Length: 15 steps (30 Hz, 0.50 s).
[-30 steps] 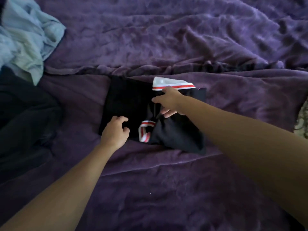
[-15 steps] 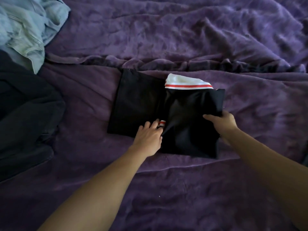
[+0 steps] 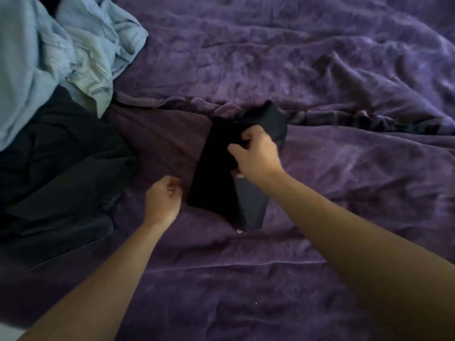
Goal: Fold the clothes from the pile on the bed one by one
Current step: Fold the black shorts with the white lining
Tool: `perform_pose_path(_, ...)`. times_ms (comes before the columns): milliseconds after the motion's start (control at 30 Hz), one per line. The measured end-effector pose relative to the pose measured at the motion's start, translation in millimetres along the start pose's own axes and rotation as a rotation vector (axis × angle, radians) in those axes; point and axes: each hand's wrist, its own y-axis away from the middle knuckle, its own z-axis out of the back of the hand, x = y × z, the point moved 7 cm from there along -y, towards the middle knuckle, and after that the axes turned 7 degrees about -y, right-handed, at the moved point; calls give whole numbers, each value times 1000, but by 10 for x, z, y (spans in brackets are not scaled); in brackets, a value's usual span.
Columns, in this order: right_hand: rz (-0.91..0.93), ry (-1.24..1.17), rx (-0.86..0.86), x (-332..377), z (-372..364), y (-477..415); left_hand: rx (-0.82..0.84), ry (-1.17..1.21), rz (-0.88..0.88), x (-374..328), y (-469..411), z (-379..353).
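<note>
Purple bedspread [image 3: 320,94]: fills nearly the whole view, plush, heavily rumpled, one long ridge running across mid-frame just behind the work area. Pile of unfolded clothes at left: dark garment [image 3: 56,173] spread broadly toward the near-left, light blue garment [image 3: 37,70] bunched behind it at the far-left corner; the two overlap. Black shirt [image 3: 216,168]: lies on the bedspread at centre, right of the pile and apart from it, reduced to a narrow upright strip with the right panel being brought over the left. A speck of red-white trim shows at its near corner. Right hand [image 3: 256,156]: clenched on a fold of the black shirt near its far end, fabric bunched above the knuckles. Left hand [image 3: 163,199]: at the strip's near-left edge, fingers curled; cannot tell if it pinches the hem or only touches it. Handling judgement: thin, light, limp knit; it will sag and crease wherever unsupported, and the plush surface will likely drag on it, so lift it, don't slide. Best holds look like the folded corners and the hem line, both hands, keeping the edge taut. Room: open bedspread to the right and toward the person; the ridge limits the far side, the pile crowds the left.
</note>
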Motion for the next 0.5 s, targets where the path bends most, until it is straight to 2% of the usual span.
perform_pose_path(67, -64, -34, 155, 3, -462, -108, -12, 18, 58, 223, -22, 128)
perform_pose_path(133, -111, -82, 212, -104, -670, -139, -19, 53, 119, 389, -54, 207)
perform_pose_path(233, -6, 107, 21, -333, -339, -94, -59, 101, 125, 371, -127, 261)
perform_pose_path(300, 17, 275, -115, -571, 29, -30, -62, 31, 56, 172, -190, 214)
perform_pose_path(367, -40, 362, -150, -839, 289, 0, -21, -95, -45, -91, -262, 83)
perform_pose_path(433, -116, 367, -124, -1041, 346, -10, -36, -252, -201, -401, -362, -23)
perform_pose_path(500, -132, 277, -103, -1111, 227, -29, -142, -397, -406, -783, -528, -65)
